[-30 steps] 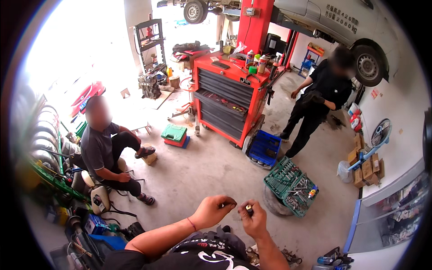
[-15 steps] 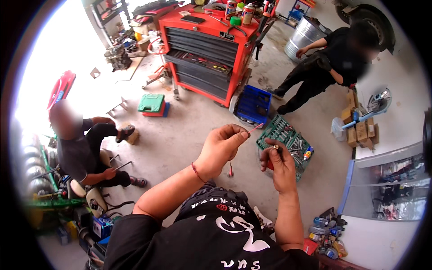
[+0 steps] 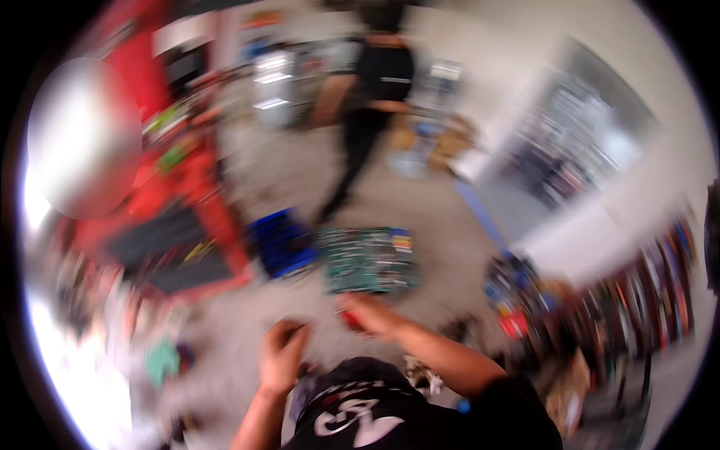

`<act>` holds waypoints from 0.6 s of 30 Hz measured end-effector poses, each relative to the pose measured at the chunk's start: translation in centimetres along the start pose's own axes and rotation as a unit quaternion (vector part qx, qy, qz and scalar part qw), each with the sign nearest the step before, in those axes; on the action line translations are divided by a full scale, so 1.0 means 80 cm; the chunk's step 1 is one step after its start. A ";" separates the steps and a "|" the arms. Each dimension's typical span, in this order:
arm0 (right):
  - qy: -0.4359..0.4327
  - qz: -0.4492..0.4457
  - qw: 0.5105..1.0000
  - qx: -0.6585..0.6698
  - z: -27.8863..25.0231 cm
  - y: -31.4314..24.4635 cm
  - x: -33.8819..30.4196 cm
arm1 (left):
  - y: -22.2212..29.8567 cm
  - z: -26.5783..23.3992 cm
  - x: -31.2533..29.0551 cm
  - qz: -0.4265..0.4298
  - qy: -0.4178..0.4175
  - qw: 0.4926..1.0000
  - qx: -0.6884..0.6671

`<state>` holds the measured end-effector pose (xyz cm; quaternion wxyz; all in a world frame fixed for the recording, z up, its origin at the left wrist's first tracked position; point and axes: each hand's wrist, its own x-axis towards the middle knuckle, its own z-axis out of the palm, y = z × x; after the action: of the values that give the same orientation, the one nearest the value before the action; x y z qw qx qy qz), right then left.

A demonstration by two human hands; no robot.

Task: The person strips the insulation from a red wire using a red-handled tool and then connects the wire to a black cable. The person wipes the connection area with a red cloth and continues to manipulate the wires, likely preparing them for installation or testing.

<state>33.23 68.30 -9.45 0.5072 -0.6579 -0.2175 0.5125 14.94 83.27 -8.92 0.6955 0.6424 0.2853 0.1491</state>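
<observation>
Everything is smeared by motion. My left hand (image 3: 282, 358) is raised in front of my body, thumb and fingers drawn together; any thin thing between them is lost in the blur. My right hand (image 3: 369, 313) is closed around a small red object (image 3: 350, 320), whose kind I cannot make out. The two hands are apart. Just beyond the right hand, a green tool case (image 3: 367, 260) lies open on the floor, with rows of metal tools in it. Left of that case sits a blue crate (image 3: 283, 241).
A red tool cabinet (image 3: 238, 255) stands to the left, a green case (image 3: 162, 362) on the floor nearer me. Ahead, a person in black (image 3: 384, 71) is near a silver drum (image 3: 274, 90). Bottles (image 3: 514, 289) and a rack of upright items (image 3: 637, 300) line the right.
My view has swung to the right, so the cabinet and cases now lie further left. The pink-red wire my left hand pinched no longer shows. The red object remains in my right hand.
</observation>
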 end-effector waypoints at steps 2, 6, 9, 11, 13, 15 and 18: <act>0.011 0.040 0.998 0.051 -0.007 -0.026 -0.007 | -0.015 -0.007 0.004 -0.044 0.034 0.996 -0.071; 0.174 0.005 0.975 0.136 -0.107 0.007 -0.087 | -0.067 -0.015 0.032 -0.155 -0.084 0.978 -0.107; 0.384 -0.034 0.912 0.140 -0.234 0.023 -0.185 | -0.058 0.039 0.047 -0.137 -0.066 0.988 -0.035; 0.556 -0.128 0.809 0.141 -0.346 0.034 -0.282 | -0.046 0.065 0.069 -0.126 -0.089 0.988 -0.002; 0.649 -0.332 0.671 0.135 -0.490 0.062 -0.420 | -0.078 0.097 0.115 -0.099 -0.146 0.984 0.001; 0.777 -0.247 0.564 0.135 -0.551 -0.012 -0.534 | -0.046 0.154 0.123 -0.054 -0.104 0.992 0.051; 0.840 -0.254 0.459 0.137 -0.592 -0.060 -0.695 | -0.052 0.229 0.163 -0.057 -0.185 0.980 -0.050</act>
<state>55.58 4.30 18.16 0.6360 -0.6079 0.2294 -0.4162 35.37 75.37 -15.46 0.7752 0.6056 0.1796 0.0017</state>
